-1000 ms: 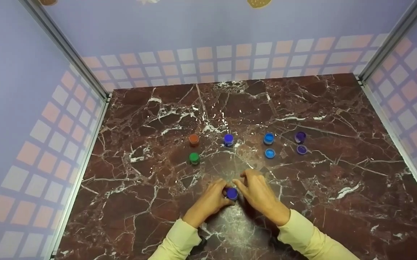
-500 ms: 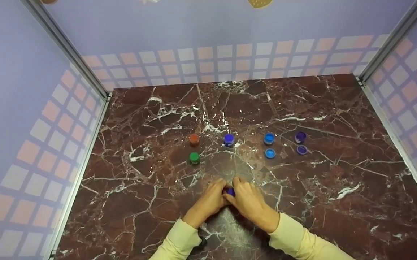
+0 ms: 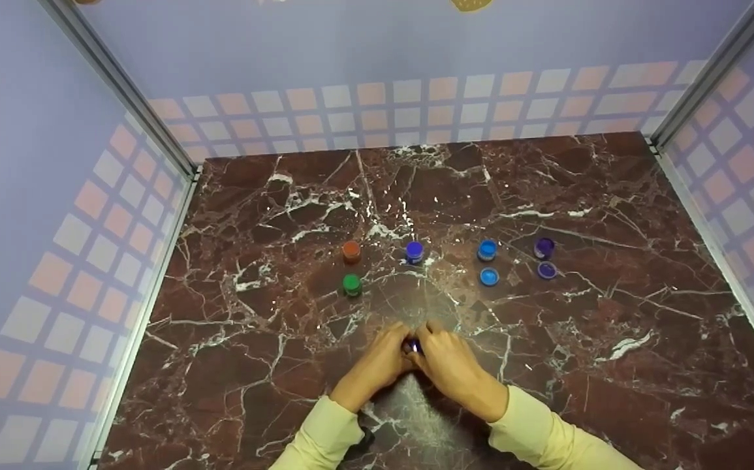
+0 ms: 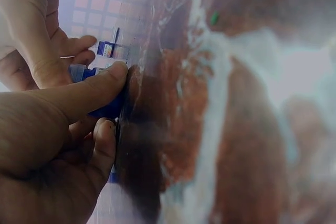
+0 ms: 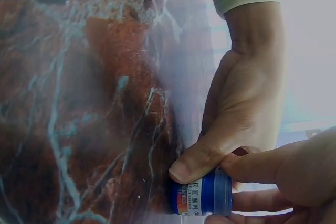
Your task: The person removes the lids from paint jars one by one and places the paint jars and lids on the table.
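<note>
A small dark blue jar [image 3: 414, 346] stands on the marble tabletop [image 3: 546, 365] near the front middle, almost hidden between both hands. My left hand [image 3: 390, 354] grips it from the left, thumb [image 4: 100, 90] pressed on its side. My right hand [image 3: 437, 352] closes over it from the right. In the right wrist view the jar [image 5: 202, 199] shows a printed label, with the left thumb [image 5: 191, 167] on its body and right fingers [image 5: 273, 169] pinching its capped end. In the left wrist view only a blue strip of the jar [image 4: 109, 110] shows.
Further back stand an orange jar [image 3: 350, 250], a green jar [image 3: 351, 284] and a blue jar [image 3: 414, 251]. To the right are a light blue jar [image 3: 486, 249] with its lid [image 3: 489, 277] and a purple jar [image 3: 544, 247] with its lid [image 3: 546, 269]. Patterned walls enclose three sides.
The right hand, spread beside the jar a second ago, has closed onto it. The jar's blue top is now nearly covered. The left hand keeps its hold.
</note>
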`<state>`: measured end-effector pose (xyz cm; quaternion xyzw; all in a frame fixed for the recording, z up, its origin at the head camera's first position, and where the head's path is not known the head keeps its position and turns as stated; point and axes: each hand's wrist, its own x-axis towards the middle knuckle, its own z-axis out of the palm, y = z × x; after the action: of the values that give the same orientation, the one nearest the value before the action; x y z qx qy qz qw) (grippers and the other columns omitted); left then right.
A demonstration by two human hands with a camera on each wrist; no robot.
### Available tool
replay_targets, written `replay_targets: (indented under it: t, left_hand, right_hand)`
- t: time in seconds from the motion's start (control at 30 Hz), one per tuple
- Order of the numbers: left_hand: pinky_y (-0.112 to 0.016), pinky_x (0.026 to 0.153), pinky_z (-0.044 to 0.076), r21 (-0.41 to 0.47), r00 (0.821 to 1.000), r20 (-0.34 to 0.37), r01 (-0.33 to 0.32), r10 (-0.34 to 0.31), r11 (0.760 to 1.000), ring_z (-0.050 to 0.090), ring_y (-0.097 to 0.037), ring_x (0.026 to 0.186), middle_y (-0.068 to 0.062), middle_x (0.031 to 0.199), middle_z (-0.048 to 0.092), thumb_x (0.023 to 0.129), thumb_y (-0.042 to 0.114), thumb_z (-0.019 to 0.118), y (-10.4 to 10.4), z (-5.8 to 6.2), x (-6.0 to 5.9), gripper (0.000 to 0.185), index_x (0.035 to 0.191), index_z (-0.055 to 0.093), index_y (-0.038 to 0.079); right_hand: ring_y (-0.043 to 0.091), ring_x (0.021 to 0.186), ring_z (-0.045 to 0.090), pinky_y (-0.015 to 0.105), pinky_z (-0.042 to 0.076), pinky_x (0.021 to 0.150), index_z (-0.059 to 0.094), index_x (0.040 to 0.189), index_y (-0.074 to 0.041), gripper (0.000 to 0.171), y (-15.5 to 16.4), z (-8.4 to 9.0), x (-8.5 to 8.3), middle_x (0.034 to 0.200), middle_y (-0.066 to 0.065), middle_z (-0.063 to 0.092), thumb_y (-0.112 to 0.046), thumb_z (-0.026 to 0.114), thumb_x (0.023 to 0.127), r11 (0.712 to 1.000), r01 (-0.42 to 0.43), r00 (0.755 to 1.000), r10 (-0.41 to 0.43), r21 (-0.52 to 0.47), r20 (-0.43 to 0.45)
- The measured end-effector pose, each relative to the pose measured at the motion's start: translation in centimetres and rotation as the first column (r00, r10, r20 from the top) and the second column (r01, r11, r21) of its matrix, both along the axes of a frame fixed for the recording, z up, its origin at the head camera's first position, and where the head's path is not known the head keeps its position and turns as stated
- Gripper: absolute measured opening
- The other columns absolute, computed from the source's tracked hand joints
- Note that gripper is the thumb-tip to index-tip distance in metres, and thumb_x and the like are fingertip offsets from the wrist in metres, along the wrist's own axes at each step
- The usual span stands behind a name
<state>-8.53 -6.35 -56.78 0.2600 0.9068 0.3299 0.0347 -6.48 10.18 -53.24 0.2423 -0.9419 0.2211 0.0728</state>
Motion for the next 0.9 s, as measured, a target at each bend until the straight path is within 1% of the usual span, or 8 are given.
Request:
replay_targets:
  t: [0.13,0.27,0.33,0.4,0.5,0.67,0.77,0.9]
  left_hand:
    - [-0.041,0.081,0.049,-0.006,1.0,0.006,-0.004,0.004,1.0,0.057,-0.022,0.086,-0.004,0.091,0.058,0.078,0.017,0.088,0.03,-0.01,0.06,0.033,0.096,0.063,0.005]
    - [-0.043,0.086,0.05,-0.003,1.0,0.022,-0.017,0.017,1.0,0.06,-0.024,0.092,-0.005,0.096,0.06,0.079,0.02,0.088,0.06,-0.02,0.13,0.035,0.1,0.063,0.005]
    - [-0.043,0.086,0.049,0.001,0.999,0.033,-0.021,0.021,1.0,0.059,-0.025,0.092,-0.005,0.096,0.06,0.079,0.02,0.087,0.07,-0.04,0.16,0.036,0.1,0.062,0.005]
    - [-0.042,0.085,0.049,0.004,0.999,0.041,-0.024,0.023,1.0,0.059,-0.024,0.092,-0.004,0.096,0.06,0.079,0.02,0.088,0.08,-0.05,0.17,0.035,0.099,0.062,0.006]
    - [-0.041,0.082,0.048,0.022,0.999,0.046,-0.021,0.02,1.0,0.058,-0.023,0.089,-0.005,0.093,0.06,0.08,0.016,0.088,0.12,-0.09,0.08,0.033,0.097,0.062,0.005]
    - [-0.041,0.084,0.05,0.042,0.999,0.045,-0.017,0.015,0.999,0.061,-0.027,0.092,-0.007,0.094,0.063,0.076,0.009,0.086,0.18,-0.15,-0.07,0.032,0.099,0.064,0.004]
    - [-0.042,0.087,0.051,0.039,0.999,0.049,-0.016,0.014,0.999,0.063,-0.029,0.096,-0.008,0.098,0.064,0.076,0.008,0.086,0.18,-0.11,-0.06,0.034,0.102,0.065,0.003]
    - [-0.042,0.088,0.051,0.023,0.999,0.051,-0.013,0.011,1.0,0.063,-0.029,0.098,-0.008,0.101,0.065,0.078,0.011,0.086,0.14,-0.06,-0.02,0.034,0.105,0.065,0.004]
  right_hand:
    - [0.033,0.071,0.065,0.046,0.057,0.059,0.066,0.095,0.002,0.024,0.23,0.17,-0.05,0.087,0.011,0.056,-0.004,0.085,0.08,0.999,-0.048,0.999,0.048,-0.005,-0.002]
    - [0.029,0.077,0.063,0.043,0.058,0.063,0.069,0.101,0.001,0.028,0.39,0.17,-0.12,0.088,0.009,0.056,0.002,0.083,0.078,0.996,-0.087,0.996,0.087,-0.003,-0.015]
    - [0.027,0.081,0.062,0.042,0.058,0.065,0.07,0.103,0.001,0.03,0.46,0.15,-0.13,0.09,0.009,0.056,0.004,0.083,0.077,0.995,-0.103,0.994,0.103,0.001,-0.021]
    - [0.027,0.083,0.061,0.04,0.058,0.067,0.069,0.103,0.0,0.03,0.51,0.09,-0.14,0.091,0.008,0.057,0.005,0.082,0.076,0.993,-0.12,0.992,0.12,0.003,-0.027]
    - [0.027,0.086,0.061,0.039,0.058,0.07,0.068,0.101,0.0,0.029,0.58,-0.04,-0.14,0.093,0.009,0.058,0.007,0.081,0.076,0.989,-0.145,0.988,0.145,0.006,-0.046]
    - [0.028,0.092,0.06,0.038,0.057,0.078,0.068,0.1,0.001,0.03,0.71,-0.26,-0.23,0.098,0.011,0.061,0.01,0.079,0.074,0.981,-0.192,0.979,0.191,-0.004,-0.074]
    - [0.028,0.094,0.059,0.038,0.056,0.081,0.068,0.101,0.002,0.031,0.83,-0.32,-0.33,0.101,0.011,0.062,0.013,0.077,0.073,0.975,-0.221,0.973,0.219,-0.028,-0.07]
    - [0.027,0.095,0.059,0.038,0.055,0.082,0.069,0.103,0.003,0.034,1.05,-0.37,-0.48,0.103,0.011,0.063,0.015,0.077,0.072,0.968,-0.245,0.969,0.243,-0.06,-0.044]
